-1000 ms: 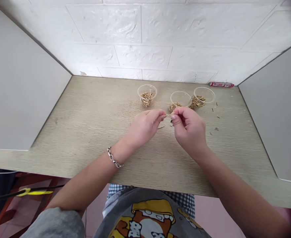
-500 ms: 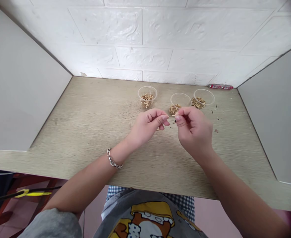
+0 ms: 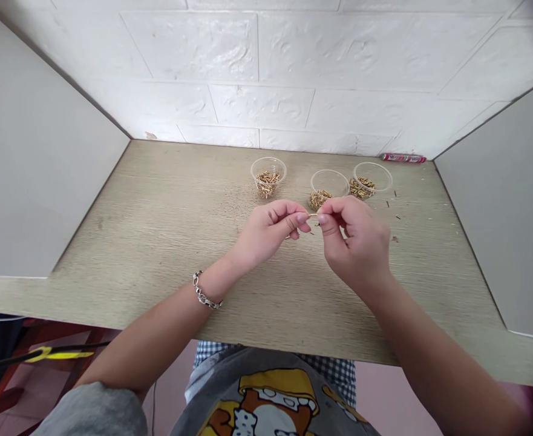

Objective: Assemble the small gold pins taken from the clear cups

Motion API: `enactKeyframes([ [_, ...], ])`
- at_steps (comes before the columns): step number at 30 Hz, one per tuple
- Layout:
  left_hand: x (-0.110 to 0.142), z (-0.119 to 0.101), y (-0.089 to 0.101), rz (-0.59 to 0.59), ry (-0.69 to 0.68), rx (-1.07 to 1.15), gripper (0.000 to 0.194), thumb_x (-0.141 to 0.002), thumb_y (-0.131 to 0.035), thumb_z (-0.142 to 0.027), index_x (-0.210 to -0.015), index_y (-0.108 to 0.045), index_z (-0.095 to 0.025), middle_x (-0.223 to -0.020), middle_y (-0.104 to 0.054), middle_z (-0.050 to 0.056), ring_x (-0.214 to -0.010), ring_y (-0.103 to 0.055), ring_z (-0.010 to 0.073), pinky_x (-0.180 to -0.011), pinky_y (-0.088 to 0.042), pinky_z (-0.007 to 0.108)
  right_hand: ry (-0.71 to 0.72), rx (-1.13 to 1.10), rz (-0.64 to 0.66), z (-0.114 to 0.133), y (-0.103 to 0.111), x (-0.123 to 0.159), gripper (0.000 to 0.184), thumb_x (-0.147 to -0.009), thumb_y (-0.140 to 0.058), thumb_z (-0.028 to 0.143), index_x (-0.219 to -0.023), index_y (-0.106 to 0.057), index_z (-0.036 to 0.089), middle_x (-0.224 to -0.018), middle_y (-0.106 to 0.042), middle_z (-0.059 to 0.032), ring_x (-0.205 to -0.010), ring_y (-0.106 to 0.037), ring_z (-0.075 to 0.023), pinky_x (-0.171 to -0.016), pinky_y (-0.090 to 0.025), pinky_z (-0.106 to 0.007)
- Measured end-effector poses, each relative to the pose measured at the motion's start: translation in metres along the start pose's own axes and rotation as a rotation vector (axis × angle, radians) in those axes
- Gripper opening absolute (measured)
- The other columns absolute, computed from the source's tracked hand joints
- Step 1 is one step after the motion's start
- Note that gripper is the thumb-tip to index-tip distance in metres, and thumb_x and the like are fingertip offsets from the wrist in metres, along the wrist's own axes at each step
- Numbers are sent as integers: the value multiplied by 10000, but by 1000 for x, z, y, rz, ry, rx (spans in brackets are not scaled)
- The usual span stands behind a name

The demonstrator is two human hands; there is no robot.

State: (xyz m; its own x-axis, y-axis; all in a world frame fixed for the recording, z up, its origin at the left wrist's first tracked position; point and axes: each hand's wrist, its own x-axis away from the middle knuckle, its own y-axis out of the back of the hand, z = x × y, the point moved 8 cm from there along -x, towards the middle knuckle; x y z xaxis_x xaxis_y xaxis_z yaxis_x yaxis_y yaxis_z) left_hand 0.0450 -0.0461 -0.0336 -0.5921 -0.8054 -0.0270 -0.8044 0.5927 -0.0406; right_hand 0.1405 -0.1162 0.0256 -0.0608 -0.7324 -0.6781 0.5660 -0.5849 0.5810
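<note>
My left hand [image 3: 273, 233] and my right hand [image 3: 357, 239] meet almost fingertip to fingertip above the table. Between them runs a thin gold-coloured metal pin [image 3: 312, 215], pinched at its left end by my left thumb and forefinger and at its right end by my right. Whether it is one piece or two joined ones is too small to tell. Just behind my hands stands a clear plastic cup [image 3: 330, 175] with small gold metal pieces in it, partly covered by my right fingers. Another gold piece [image 3: 288, 237] shows under my left fingers.
A second clear cup [image 3: 268, 175] of gold pieces stands behind my left hand, a third cup [image 3: 372, 178] at the right. Small dark bits [image 3: 395, 194] lie on the table [image 3: 166, 212] near it. A red tube [image 3: 402, 158] lies by the wall; grey panels flank both sides.
My right fingertips have moved slightly left, closing the gap between the hands. The gold pieces, apart before, now form one line between my fingers.
</note>
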Motion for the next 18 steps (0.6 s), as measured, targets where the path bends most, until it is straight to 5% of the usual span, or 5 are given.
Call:
enactKeyframes([
  [18,6,-19,6,-107,-220,-541,201,-855,-513,-307,-756,-627,-175,-688,-655,-19,-571,-540,62,-568,-415,180,21,77,68,-3,-5,1,104,-844,-458,123,-785,-490,203,-703,-568,-7,-657,-520,-134,-579,-381,-263],
])
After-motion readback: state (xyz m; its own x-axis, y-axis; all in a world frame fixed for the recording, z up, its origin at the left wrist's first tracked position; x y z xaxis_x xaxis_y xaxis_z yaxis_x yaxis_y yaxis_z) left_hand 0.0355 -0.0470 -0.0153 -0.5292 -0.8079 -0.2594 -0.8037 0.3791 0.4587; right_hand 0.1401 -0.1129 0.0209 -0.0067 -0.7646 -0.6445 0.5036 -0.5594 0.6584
